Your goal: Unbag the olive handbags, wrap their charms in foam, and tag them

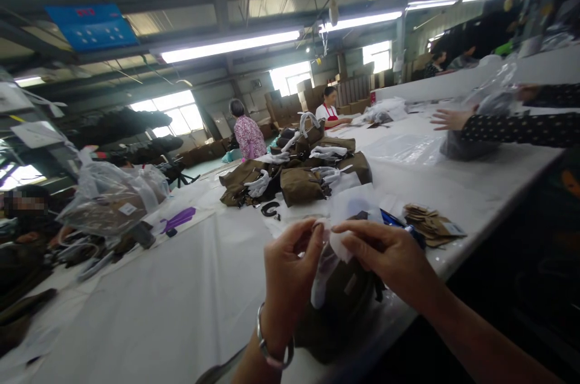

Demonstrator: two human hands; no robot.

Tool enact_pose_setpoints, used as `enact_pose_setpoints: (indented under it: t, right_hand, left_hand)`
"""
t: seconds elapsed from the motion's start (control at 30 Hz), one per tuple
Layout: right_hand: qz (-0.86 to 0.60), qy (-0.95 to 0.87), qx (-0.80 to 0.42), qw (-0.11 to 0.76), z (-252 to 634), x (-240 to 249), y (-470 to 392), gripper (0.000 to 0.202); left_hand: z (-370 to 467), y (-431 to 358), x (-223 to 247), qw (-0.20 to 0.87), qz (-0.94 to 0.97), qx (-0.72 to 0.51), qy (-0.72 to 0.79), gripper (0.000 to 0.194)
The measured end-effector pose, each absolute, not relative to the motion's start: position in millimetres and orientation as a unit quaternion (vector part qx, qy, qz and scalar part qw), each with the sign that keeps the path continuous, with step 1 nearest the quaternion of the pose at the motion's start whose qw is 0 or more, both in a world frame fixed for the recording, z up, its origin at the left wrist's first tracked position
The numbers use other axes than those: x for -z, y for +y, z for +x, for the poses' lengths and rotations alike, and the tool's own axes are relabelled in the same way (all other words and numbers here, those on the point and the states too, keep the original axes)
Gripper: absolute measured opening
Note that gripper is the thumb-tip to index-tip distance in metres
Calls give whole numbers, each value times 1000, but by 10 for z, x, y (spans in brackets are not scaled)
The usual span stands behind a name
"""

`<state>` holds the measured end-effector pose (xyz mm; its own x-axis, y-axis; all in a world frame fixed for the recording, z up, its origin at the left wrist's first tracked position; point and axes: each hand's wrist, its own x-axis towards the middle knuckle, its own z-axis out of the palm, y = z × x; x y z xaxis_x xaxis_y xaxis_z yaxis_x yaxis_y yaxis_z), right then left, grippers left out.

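An olive-brown bag (339,305) stands at the near edge of the white table, partly hidden beneath my hands. Its handle (321,284) is wrapped in white material and rises toward my fingers. My left hand (294,269), with a silver bangle at the wrist, pinches the top of that white wrapping. Held between the thumb and fingers of my right hand (385,251) is a small piece of white paper (341,245), close to the left fingertips. Behind them lies a larger translucent white sheet (356,203).
Several olive bags with white-wrapped handles (301,185) are piled beyond my hands. Brown tags (430,224) lie at right, beside a blue item (392,218). A co-worker's hands (457,121) handle a plastic-wrapped bundle at right. A clear plastic bag (113,197) and purple strips (179,220) are at left.
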<state>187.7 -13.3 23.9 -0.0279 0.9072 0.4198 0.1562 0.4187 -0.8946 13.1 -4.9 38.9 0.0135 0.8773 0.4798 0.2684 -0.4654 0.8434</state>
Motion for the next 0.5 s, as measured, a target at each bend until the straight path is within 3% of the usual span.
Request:
enact_pose_setpoints:
  t: [0.27, 0.5]
  right_hand:
    - [-481, -594, -353, 539, 1814, -216, -55, 41]
    - [-466, -602, -325, 562, 1791, -197, -91, 40]
  left_hand:
    - [132, -79, -359, 213, 667, -576, 422, 18]
    - [107, -150, -344, -72, 748, -560, 348, 13]
